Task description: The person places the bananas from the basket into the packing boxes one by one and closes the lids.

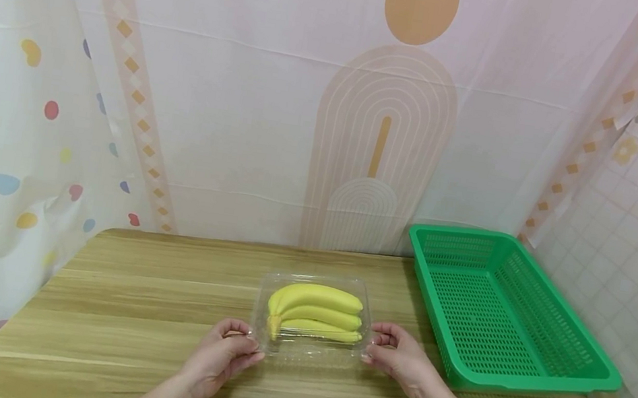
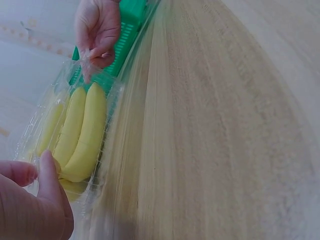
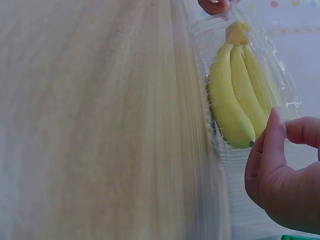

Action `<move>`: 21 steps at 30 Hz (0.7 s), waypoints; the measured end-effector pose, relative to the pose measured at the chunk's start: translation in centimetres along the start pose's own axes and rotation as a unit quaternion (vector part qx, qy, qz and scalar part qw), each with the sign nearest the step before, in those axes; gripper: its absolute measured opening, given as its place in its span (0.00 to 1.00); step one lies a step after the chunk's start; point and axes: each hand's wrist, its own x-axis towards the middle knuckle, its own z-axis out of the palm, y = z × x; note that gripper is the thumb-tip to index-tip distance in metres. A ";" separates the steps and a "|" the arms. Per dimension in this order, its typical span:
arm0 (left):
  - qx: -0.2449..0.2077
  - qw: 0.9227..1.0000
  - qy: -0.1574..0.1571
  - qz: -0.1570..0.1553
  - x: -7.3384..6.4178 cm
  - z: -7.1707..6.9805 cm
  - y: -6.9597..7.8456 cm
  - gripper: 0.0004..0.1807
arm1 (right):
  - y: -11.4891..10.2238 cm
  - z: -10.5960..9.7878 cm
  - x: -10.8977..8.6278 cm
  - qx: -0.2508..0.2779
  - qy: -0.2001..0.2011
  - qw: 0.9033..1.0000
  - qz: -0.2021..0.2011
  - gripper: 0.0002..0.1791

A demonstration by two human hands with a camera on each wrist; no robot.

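A bunch of yellow bananas (image 1: 316, 307) lies inside a clear plastic clamshell box (image 1: 306, 355) at the middle of the table. My left hand (image 1: 220, 355) pinches the box's near left corner between thumb and fingers. At the near right corner, my right hand (image 1: 400, 360) pinches the rim the same way. In the left wrist view the bananas (image 2: 80, 130) show through the clear wall, with their tips toward the right hand (image 2: 97, 35). The right wrist view shows the stem end of the bananas (image 3: 237, 85) toward the left hand (image 3: 215, 5).
To the right, a green plastic basket (image 1: 531, 385) with slotted walls stands close to the right forearm. The wooden table (image 1: 144, 310) ends at a patterned cloth backdrop (image 1: 245, 114) behind and cloths at both sides.
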 end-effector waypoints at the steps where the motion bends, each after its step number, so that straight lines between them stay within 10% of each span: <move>1: 0.000 1.000 0.001 0.001 0.0 0.0 0.0 0.15 | 0.0 0.0 0.0 0.000 0.000 1.000 0.000 0.30; 21: -0.001 1.000 0.001 -0.006 0.0 -0.1 0.2 0.14 | 0.4 0.0 0.3 -0.004 0.007 1.000 -0.005 0.29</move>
